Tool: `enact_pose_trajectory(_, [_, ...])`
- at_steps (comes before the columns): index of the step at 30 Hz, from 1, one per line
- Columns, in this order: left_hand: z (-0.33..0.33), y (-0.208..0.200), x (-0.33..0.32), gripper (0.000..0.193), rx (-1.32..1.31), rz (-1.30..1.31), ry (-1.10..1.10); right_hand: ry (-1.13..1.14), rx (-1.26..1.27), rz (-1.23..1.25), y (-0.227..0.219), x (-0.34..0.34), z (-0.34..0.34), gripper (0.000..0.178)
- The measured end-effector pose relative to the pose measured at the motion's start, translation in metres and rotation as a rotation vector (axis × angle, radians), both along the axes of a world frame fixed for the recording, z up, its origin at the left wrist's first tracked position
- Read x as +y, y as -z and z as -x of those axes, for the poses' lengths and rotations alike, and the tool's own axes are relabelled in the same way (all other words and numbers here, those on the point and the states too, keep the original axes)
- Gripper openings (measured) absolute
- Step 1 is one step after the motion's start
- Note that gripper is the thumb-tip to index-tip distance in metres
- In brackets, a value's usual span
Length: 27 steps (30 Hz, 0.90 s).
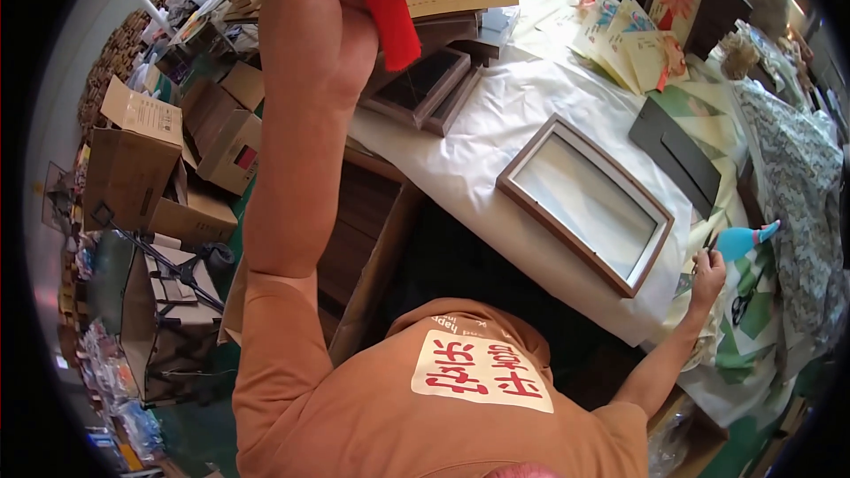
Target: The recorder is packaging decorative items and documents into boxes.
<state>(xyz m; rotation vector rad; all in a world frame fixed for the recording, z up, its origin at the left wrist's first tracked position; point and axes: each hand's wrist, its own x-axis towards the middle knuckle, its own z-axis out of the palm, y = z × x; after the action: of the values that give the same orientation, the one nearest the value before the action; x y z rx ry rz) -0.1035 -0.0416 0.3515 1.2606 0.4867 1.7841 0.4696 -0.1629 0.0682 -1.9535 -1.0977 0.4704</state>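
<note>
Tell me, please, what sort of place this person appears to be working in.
It looks like a small craft or framing workshop, though that is a guess: a wooden frame lies on a white-covered table, decorated cards are gathered beyond it, and open cardboard boxes stand at the left.

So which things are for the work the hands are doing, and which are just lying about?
Probably for the job:
red strip, held in the left hand
blue pink-tipped thing, beside the right hand
white-lined brown frame, flat on the white cloth
dark panel, beside that frame

Seemingly just lying about:
cardboard boxes, at the left
grey patterned cover, at the right
</note>
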Motion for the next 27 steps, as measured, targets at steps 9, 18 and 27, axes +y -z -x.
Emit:
enact_pose_trajectory(9, [0.01, -0.037, 0.018, 0.021, -0.079, 0.114, 0.028, -0.469, 0.762, -0.645, -0.101, 0.06, 0.165, 0.036])
enact_pose_trajectory(18, [0.024, -0.051, 0.004, 0.021, 0.037, -0.092, 0.218, -0.891, 0.699, -0.509, -0.167, 0.089, 0.295, 0.03])
enact_pose_trajectory(27, [0.048, -0.043, 0.024, 0.021, 0.038, -0.324, 0.304, -1.072, 0.114, -0.787, -0.214, 0.079, 0.343, 0.025])
